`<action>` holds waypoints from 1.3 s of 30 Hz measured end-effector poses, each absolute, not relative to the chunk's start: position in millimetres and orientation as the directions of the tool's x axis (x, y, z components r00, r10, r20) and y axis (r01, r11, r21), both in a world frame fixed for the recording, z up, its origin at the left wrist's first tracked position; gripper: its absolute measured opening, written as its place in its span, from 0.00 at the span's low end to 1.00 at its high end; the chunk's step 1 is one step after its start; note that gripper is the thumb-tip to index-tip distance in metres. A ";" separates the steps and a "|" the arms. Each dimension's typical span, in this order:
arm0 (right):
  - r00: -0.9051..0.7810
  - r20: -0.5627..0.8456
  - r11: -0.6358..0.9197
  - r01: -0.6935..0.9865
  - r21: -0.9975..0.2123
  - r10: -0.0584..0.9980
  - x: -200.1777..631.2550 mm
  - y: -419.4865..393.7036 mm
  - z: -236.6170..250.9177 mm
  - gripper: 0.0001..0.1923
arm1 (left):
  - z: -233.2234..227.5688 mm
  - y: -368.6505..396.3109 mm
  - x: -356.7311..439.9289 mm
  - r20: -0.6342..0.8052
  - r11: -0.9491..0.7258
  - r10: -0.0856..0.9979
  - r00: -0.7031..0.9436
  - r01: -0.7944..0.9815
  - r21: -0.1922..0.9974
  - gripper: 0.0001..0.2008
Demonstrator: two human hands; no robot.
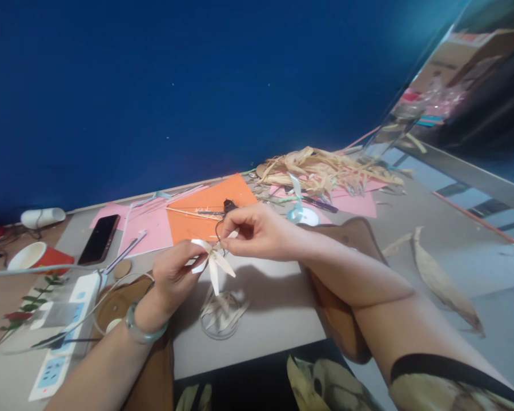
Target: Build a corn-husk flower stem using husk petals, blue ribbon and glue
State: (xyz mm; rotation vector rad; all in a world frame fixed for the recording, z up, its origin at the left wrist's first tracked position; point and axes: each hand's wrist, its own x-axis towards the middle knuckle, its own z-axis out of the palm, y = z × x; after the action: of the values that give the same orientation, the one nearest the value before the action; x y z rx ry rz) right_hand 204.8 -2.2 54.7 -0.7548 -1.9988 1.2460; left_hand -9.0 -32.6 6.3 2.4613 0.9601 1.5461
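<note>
At frame centre, just above the surface point(278, 319), your left hand point(175, 274) pinches the pale husk flower point(214, 260) while your right hand point(255, 231) closes fingertips on its middle, likely binding petals; next calls for steady, tight pinching.

Craft workspace: coloured paper sheets point(209, 214), dried husk pile point(325, 168), scissors point(122, 254) on table point(274, 308).

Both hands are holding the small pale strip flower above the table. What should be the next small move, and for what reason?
Probably the right hand should draw the thin dark wire snug around the centre of the strip flower. The left hand already pinches the flower from below, its pale petals fan out loose, and the wire curves from the right fingers down to that centre. Whether it is already wrapped cannot be seen.
</note>
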 end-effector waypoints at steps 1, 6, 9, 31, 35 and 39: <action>-0.618 0.231 0.376 0.114 -0.920 0.751 204.4 -2.0 54.3 0.09 | 5.7 -32.6 -9.4 0.781 -0.795 0.552 0.293 0.467 0.387 0.06; -0.621 0.237 0.342 0.053 -0.938 0.747 202.9 -1.7 53.3 0.11 | 1.2 -31.8 -11.7 0.766 -0.780 0.584 0.269 0.449 0.437 0.05; -0.614 0.239 0.338 0.048 -0.940 0.753 202.0 -1.9 52.5 0.12 | -1.6 -31.4 -12.1 0.762 -0.772 0.600 0.244 0.427 0.471 0.04; -0.492 0.445 0.523 0.025 -0.852 0.748 181.1 -12.9 34.0 0.09 | -1.2 -33.1 -13.6 0.819 -0.762 0.551 0.159 0.496 0.416 0.05; -0.503 0.445 0.527 0.026 -0.849 0.741 181.2 -13.4 33.2 0.09 | -3.4 -33.6 -17.3 0.810 -0.740 0.566 0.151 0.527 0.418 0.04; -0.501 0.451 0.535 0.029 -0.845 0.739 180.8 -12.9 30.4 0.08 | -2.6 -33.9 -17.3 0.816 -0.711 0.567 0.113 0.566 0.416 0.05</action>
State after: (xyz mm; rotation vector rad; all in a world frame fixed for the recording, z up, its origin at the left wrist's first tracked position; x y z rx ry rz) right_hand 180.8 -12.9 30.4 -0.6277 -1.9004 1.0259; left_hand -17.3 -33.9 -2.6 2.3430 1.1933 1.7189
